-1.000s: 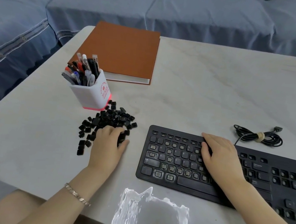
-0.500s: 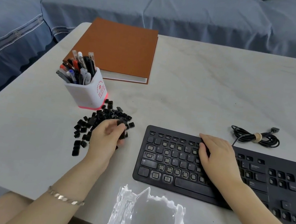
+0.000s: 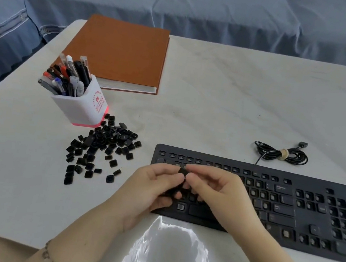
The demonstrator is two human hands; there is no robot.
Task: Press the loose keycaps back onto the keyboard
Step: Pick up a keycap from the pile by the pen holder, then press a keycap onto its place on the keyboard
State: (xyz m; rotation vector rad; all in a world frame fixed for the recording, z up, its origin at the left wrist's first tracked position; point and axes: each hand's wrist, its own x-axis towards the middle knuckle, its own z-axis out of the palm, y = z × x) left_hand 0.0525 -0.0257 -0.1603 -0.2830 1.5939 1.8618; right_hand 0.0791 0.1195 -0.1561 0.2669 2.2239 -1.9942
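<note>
Pinching one keycap (image 3: 182, 171) over the keyboard (image 3: 302, 213) with both hands

Far left of the keyboard: white pen cup (image 3: 81, 103) with red print, upright, stuffed with pens. Behind the cup, further back-left of the keyboard, a brown hardcover book (image 3: 120, 53) lies flat and closed. Loose keycaps (image 3: 101, 150) sit in a scattered black pile just left of the keyboard, with the pile's far edge touching the cup's base. All of it is on a pale table (image 3: 215, 103).

Left hand (image 3: 151, 191) is over the keyboard's left end, fingers curled, thumb and forefinger gripping the single keycap. A dark shape shows under its lower fingers; cannot tell if that is another cap or the keyboard itself. There is a bracelet on that wrist.

The keycap is held up above the keyboard's left key block, between the fingertips of both hands, not seated.

Right hand (image 3: 218, 194) is over the keyboard's main key block, fingers curled, thumb and forefinger gripping the same keycap from the right.

The keyboard's left half has many bare switch sockets; its right side is mostly capped. A coiled black cable (image 3: 281, 155) lies just behind the keyboard, tied in the middle.
</note>
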